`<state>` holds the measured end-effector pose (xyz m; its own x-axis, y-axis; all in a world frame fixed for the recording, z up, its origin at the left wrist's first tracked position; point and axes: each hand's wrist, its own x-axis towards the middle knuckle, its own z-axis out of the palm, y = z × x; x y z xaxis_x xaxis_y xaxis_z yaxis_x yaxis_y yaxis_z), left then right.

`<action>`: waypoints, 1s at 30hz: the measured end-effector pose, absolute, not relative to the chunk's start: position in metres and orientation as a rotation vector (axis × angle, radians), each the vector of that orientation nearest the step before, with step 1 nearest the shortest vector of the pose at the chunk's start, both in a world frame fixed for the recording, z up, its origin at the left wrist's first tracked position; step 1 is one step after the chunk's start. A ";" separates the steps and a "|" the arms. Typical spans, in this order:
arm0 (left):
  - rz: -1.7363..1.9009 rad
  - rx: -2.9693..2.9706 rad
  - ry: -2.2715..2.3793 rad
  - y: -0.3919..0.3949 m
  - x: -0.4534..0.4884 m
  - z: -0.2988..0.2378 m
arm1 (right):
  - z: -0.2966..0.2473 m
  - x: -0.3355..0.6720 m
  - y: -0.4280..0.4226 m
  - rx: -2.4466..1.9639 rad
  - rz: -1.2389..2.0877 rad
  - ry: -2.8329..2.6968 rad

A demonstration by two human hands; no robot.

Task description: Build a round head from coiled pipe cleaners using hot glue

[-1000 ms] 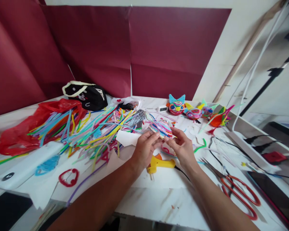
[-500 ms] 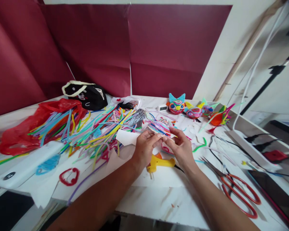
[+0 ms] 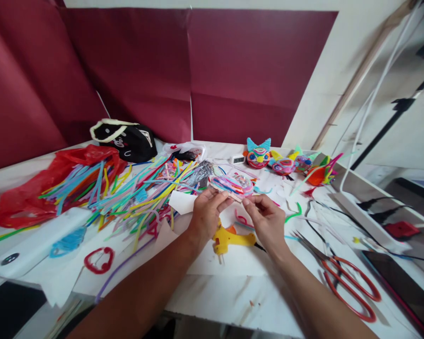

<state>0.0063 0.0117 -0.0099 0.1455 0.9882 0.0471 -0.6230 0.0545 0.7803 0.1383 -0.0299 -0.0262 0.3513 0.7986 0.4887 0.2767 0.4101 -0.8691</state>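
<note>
Head view: red bag (image 3: 19,200), probably pipe cleaners (image 3: 78,182) inside.

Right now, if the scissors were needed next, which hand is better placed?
The right hand, probably: the orange-handled scissors lie to its right, farther from the left hand. Both hands hold the striped multicoloured piece, so the left would likely have to support it alone.

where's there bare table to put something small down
Barest is the table's front strip, bordered by the yellow glue gun, left forearm and right forearm; small scraps lie there. Crowded: left of the held striped piece, with pipe cleaners and the red bag; right, around the scissors and phone.
</note>
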 end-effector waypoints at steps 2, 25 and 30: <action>1.343 0.756 0.600 0.012 0.006 -0.009 | -0.026 0.138 -0.032 -1.138 0.352 -1.284; 1.311 0.788 0.551 0.011 0.004 -0.004 | -0.023 0.138 -0.035 -1.194 0.099 -1.374; 1.301 0.776 0.539 0.011 0.004 -0.004 | -0.027 0.140 -0.032 -1.208 0.226 -1.314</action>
